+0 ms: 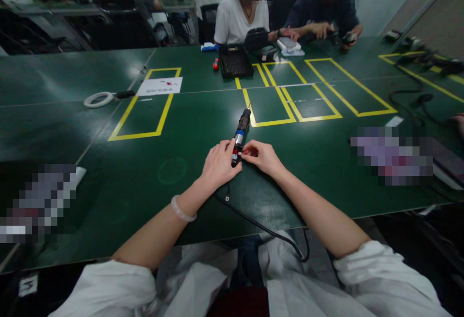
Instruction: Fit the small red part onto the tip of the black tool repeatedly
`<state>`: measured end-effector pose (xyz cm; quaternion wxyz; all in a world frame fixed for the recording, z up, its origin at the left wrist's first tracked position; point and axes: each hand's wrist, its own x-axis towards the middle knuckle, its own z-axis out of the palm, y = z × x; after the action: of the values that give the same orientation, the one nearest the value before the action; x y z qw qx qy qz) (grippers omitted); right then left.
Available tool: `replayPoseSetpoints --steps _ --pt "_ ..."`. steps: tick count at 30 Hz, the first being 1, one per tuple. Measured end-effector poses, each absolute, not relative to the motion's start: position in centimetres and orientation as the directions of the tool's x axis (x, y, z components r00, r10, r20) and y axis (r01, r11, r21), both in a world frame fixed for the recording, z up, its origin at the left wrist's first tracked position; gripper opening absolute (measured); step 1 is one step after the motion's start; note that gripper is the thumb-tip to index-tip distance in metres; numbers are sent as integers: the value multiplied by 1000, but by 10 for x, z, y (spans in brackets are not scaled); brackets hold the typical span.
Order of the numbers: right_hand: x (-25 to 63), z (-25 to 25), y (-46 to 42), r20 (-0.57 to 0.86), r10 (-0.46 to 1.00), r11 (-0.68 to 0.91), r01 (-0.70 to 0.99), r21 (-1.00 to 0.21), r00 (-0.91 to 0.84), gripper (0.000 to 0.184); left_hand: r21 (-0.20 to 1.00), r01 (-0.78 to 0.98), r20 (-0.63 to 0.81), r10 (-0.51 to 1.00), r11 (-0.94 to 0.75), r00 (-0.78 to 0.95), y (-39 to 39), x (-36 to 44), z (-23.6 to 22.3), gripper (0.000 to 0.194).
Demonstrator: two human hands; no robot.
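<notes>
An electric screwdriver (240, 132) lies on the green table, its thin bit pointing away from me and its body dark with blue and silver bands. My left hand (220, 163) is closed around its rear part from the left. At the right side of that rear end, my right hand (261, 156) has its fingertips pinched against a small red and white part (238, 152); my fingers partly cover it. A black cable (259, 227) with a ring lug (227, 198) beside it runs from under my left hand over the table's front edge.
Yellow tape rectangles (160, 135) mark the table. Beyond the screwdriver are a black tray (235, 62), a red object (216, 64) and a paper sheet (160, 86). A white cable coil (98, 99) lies left. Blurred-out items lie at both sides. Two people (241, 12) sit opposite.
</notes>
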<state>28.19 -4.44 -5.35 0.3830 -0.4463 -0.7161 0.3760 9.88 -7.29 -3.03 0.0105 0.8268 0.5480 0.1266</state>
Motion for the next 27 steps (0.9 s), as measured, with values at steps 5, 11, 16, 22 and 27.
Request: replayPoseSetpoints --steps 5,11,16,22,27 --pt "283 -49 -47 213 956 278 382 -881 -204 13 103 915 205 909 -390 364 -71 105 -29 73" --pt "283 -53 -46 220 961 269 374 -887 -169 15 67 939 214 924 -338 317 -70 115 -26 62" --pt "282 -57 -45 212 958 267 325 -907 -195 14 22 947 229 923 -321 308 -71 116 -26 62" --pt "284 -61 -44 214 941 275 223 -935 -262 13 27 952 202 935 -304 293 -68 108 -26 63" --pt "287 -63 -42 211 941 273 224 -935 -264 13 -14 969 183 952 -245 244 -58 80 -23 65"
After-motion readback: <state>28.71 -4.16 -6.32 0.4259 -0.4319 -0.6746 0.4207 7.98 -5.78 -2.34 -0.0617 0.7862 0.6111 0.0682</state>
